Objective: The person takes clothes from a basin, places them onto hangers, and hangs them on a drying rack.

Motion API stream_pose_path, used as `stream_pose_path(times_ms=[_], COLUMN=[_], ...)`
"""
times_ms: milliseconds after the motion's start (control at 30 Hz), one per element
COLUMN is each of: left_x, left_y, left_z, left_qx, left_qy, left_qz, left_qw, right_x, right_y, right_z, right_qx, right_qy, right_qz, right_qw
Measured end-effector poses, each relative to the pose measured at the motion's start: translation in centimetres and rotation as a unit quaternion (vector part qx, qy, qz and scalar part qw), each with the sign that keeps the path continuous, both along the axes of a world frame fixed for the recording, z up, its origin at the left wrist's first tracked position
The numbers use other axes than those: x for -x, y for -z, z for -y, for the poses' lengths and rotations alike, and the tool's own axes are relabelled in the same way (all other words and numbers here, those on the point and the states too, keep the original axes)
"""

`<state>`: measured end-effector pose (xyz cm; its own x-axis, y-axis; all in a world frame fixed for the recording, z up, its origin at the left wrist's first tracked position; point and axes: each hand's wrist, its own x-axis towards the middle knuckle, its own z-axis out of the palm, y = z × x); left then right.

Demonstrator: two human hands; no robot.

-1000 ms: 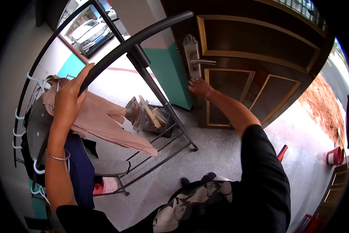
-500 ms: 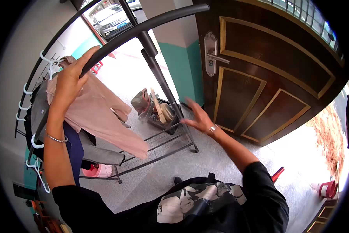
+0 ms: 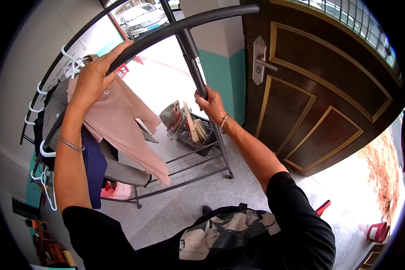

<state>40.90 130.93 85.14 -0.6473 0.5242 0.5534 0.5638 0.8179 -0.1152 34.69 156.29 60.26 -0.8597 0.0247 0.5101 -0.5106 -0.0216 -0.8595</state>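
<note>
A dark metal clothes rack (image 3: pixel 175 28) stands in front of me, its top bar curving across the view. My left hand (image 3: pixel 94 76) is closed around that bar on the left. Lower down, my right hand (image 3: pixel 211 105) grips the rack's upright post. Pink trousers (image 3: pixel 121 121) hang from the rack just beyond my left hand. Beside them hang grey clothes (image 3: pixel 126 166) and a navy garment (image 3: pixel 91 166), partly hidden by my left arm. White hangers (image 3: pixel 45 184) show along the rack's left side.
Behind the rack's lower rungs sits a dark crate (image 3: pixel 195 135) with wood pieces and bags. A brown door (image 3: pixel 310 90) stands at the right. A pink basin (image 3: pixel 119 191) lies under the clothes, and a red bucket (image 3: pixel 378 231) stands at lower right.
My right hand was open beside the post; it has risen and closed around it. My left hand stays on the top bar. The rack appears slightly further right in view.
</note>
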Motion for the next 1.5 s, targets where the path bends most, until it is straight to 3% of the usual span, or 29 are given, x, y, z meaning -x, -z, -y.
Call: stream_pose_path(times_ms=[867,967,1067,1167,1267,1300,1400,1433,1500], left_x=[2.5,2.1,1.8,-0.3,-0.5,-0.8,0.1,1.0,0.3], left_y=[-0.2,-0.4,-0.3,-1.1,1.2,1.5,3.8,4.5,4.6], left_z=[1.6,1.4,0.9,-0.9,-1.8,-2.3,-3.0,-2.4,-3.3], left_qx=[0.045,0.034,0.066,0.095,0.189,0.108,0.061,0.091,0.051], left_qy=[0.05,-0.038,-0.045,-0.105,0.051,0.006,-0.086,-0.026,-0.045], left_qz=[-0.031,0.027,-0.019,0.018,-0.164,-0.033,-0.051,-0.143,-0.143], left_qw=[0.997,0.998,0.997,0.99,0.967,0.994,0.993,0.985,0.987], right_x=[-0.2,-0.4,-0.9,-0.8,-0.7,-0.7,-0.6,-0.5,-0.4], right_y=[-0.1,-0.5,-0.9,-1.0,-0.8,-0.9,-1.1,-1.0,-0.6], right_z=[-0.5,-0.8,-1.0,-1.1,-1.0,-0.9,-1.5,-1.5,-1.2], right_qx=[0.009,0.01,-0.009,0.009,0.017,0.016,-0.002,-0.013,-0.032], right_qy=[-0.003,-0.017,-0.005,-0.024,-0.014,-0.015,-0.01,-0.006,0.01], right_qz=[0.023,0.033,0.041,0.041,0.038,0.037,0.034,0.034,0.025], right_qw=[1.0,0.999,0.999,0.999,0.999,0.999,0.999,0.999,0.999])
